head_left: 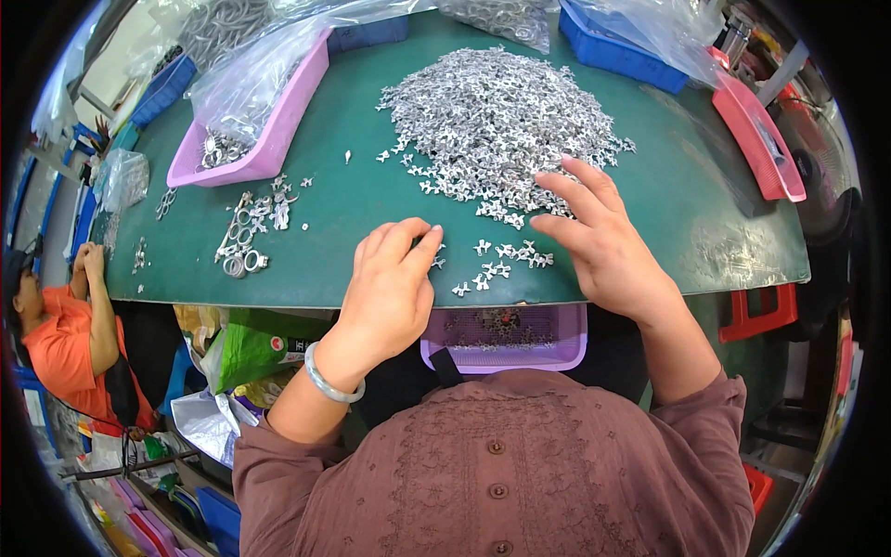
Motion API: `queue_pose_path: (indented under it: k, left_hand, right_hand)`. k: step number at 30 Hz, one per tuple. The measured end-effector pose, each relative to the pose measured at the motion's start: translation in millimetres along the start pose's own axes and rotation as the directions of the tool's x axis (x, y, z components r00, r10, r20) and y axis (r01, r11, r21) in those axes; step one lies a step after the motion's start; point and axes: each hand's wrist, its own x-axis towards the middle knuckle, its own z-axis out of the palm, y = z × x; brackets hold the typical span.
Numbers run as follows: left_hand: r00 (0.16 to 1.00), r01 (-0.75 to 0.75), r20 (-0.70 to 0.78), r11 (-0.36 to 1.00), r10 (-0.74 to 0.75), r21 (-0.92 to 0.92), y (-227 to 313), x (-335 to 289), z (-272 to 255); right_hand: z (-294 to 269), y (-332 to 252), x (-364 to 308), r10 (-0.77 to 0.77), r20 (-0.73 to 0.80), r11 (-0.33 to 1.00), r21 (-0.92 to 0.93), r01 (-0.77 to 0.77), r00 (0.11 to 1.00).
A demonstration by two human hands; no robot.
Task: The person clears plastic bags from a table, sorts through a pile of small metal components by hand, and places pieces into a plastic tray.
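A large heap of small silvery metal pieces (506, 121), shaped roughly like bows, lies on the green tabletop (371, 84). My right hand (603, 241) is at the heap's near right edge, its fingers spread apart over the pieces. Closer to the table's front edge is my left hand (385, 283), fingers bent and drawn together; what they hold, if anything, is hidden. Several loose metal pieces (524, 252) lie between my hands, and a few show beside the left fingertips.
Left of the heap are a pink tray (302, 102) with plastic-covered parts and some metal rings (243, 227). Blue bins (622, 51) and a red basket (761, 139) stand at the right. A purple basket (557, 357) sits below the table edge. Another person (70, 339) works at far left.
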Motion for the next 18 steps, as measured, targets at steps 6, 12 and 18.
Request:
queue_pose_path:
  k: [6, 12, 18]
  left_hand:
    - [0.993, -0.06, 0.088, 0.986, 0.074, -0.154, 14.5, 3.1, 8.6]
    - [0.983, -0.112, 0.127, 0.978, 0.135, -0.177, 29.0, 13.6, 19.1]
    - [0.974, -0.121, 0.156, 0.956, 0.167, -0.269, 27.5, 14.9, 19.5]
  right_hand:
    - [-5.4, -5.4, -18.1, 0.052, 0.097, 0.999, -0.012, -0.051, 0.994]
    - [13.7, 1.6, -2.5, 0.031, -0.014, 0.998, -0.049, -0.032, 0.999]
    - [16.1, 7.4, 1.2, 0.021, -0.01, 0.999, -0.024, -0.022, 1.0]
